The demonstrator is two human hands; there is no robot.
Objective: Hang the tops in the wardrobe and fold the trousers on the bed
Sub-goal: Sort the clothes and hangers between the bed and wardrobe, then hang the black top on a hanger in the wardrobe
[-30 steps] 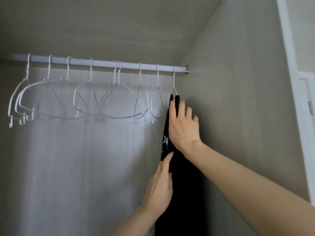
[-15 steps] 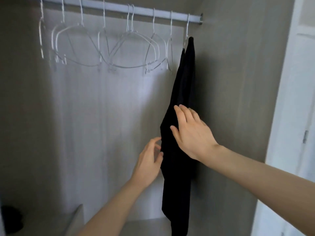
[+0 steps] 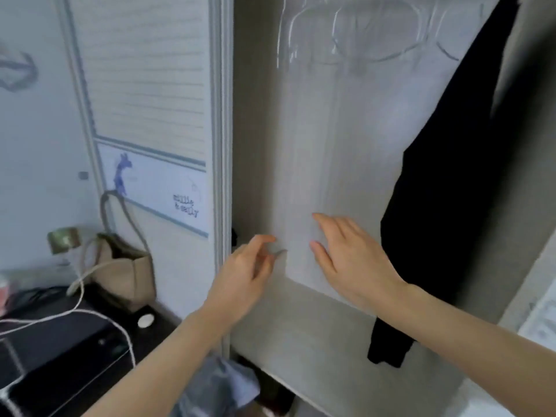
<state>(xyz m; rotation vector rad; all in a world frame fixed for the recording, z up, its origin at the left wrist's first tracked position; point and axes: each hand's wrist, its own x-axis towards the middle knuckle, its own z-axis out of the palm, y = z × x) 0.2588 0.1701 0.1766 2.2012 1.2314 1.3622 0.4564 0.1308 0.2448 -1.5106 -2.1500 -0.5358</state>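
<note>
A black top [image 3: 451,182] hangs at the right side of the open wardrobe [image 3: 316,320], its hem reaching past the shelf edge. Several empty white wire hangers [image 3: 355,34] show blurred at the top. My left hand [image 3: 243,272] hovers in front of the wardrobe's left side with fingers loosely curled, holding nothing. My right hand [image 3: 352,257] is spread with straight fingers, left of the black top and apart from it. No trousers or bed are in view.
The wardrobe's white door frame [image 3: 221,145] stands at centre left. A beige bag [image 3: 123,272] leans on the wall. Below left, a black box [image 3: 60,350] with a white cable [image 3: 78,308] lies low. Grey fabric [image 3: 216,386] sits at the bottom.
Both hands have come off the black top and moved left and down. My view has swung left and downward, so the rail is out of frame.
</note>
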